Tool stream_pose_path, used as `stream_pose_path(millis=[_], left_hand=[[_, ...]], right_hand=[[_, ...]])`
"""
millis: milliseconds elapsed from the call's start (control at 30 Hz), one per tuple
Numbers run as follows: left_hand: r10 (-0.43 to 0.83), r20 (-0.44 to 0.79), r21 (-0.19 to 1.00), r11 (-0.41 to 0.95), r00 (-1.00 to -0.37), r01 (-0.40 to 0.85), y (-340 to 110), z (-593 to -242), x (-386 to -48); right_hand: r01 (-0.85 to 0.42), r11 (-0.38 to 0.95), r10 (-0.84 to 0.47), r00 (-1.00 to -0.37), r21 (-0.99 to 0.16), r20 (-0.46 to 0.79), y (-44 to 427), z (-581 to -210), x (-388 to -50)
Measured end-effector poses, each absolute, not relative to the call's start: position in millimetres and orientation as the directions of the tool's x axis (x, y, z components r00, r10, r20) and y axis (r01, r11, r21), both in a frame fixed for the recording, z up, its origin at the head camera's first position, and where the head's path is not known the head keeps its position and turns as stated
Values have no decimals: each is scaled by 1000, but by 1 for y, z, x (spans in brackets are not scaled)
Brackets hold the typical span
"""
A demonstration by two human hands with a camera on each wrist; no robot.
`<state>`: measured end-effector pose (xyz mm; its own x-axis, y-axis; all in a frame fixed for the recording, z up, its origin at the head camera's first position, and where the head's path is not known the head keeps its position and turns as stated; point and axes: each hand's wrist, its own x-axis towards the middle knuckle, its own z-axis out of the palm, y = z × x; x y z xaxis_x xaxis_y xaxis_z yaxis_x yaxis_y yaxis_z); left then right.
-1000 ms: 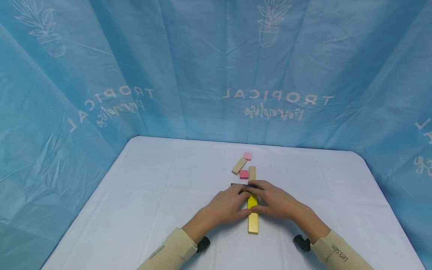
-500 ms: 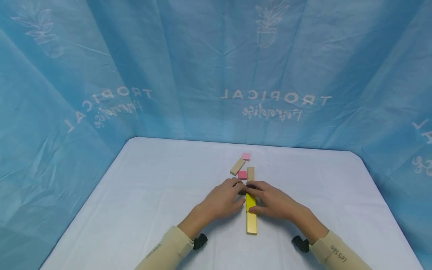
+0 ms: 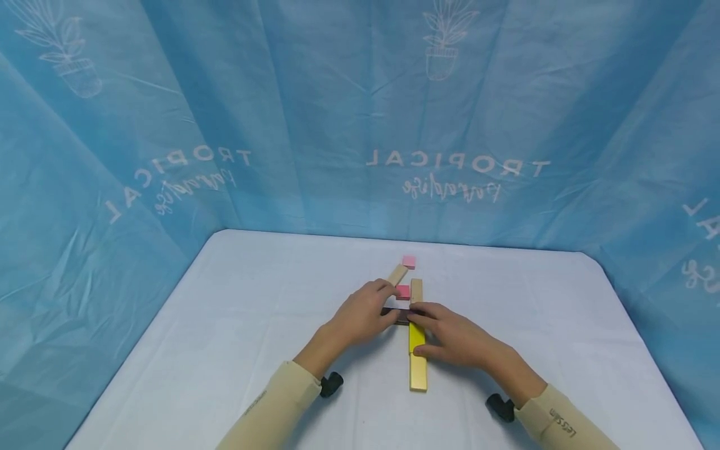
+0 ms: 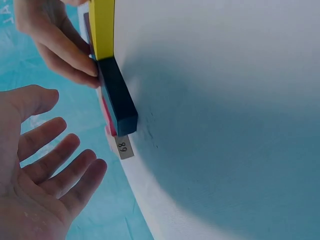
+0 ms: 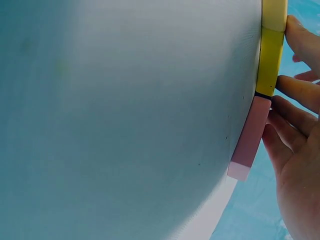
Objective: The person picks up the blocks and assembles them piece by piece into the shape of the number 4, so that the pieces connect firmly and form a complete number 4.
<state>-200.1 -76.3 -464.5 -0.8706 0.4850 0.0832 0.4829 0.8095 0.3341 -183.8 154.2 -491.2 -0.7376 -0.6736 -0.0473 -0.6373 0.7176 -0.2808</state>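
My left hand (image 3: 360,315) hovers left of the blocks, its fingers loosely spread and holding nothing. In the left wrist view the left hand (image 4: 45,165) is apart from the dark block (image 4: 117,97). That block (image 3: 402,317) juts left from the yellow block (image 3: 417,337), which lies end to end with a gold block (image 3: 419,374). My right hand (image 3: 452,337) rests its fingertips on the row, its thumb near the yellow-gold joint. In the right wrist view its fingers (image 5: 300,92) touch the yellow block and a dusty-pink block (image 5: 250,135), which the hand hides from the head view.
Beyond the dark block, a plain wooden block (image 3: 416,289) continues the row. Beside it are a red-pink block (image 3: 402,292), a slanted wooden block (image 3: 398,274) partly behind my left hand, and a light pink block (image 3: 409,262). Blue curtains surround the white table (image 3: 270,281).
My left hand has come off the dark block and moved up and left, uncovering part of it. The right hand stays at the row, almost still.
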Motion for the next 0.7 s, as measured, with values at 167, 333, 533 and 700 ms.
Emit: stream_pose_path(millis=[167, 333, 533, 700], left_hand=[[466, 71, 325, 825, -882, 462, -74, -464, -209], [458, 69, 298, 838, -886, 457, -71, -463, -218], [472, 76, 274, 837, -878, 474, -69, -462, -228], [478, 63, 257, 841, -876, 477, -65, -463, -236]], right_hand=[[-632, 723, -670, -741, -280, -58, 154, -491, -184], [-625, 727, -662, -747, -285, -52, 154, -492, -184], [-626, 725, -664, -746, -287, -50, 154, -492, -184], [-626, 724, -665, -745, -290, -52, 154, -492, -184]])
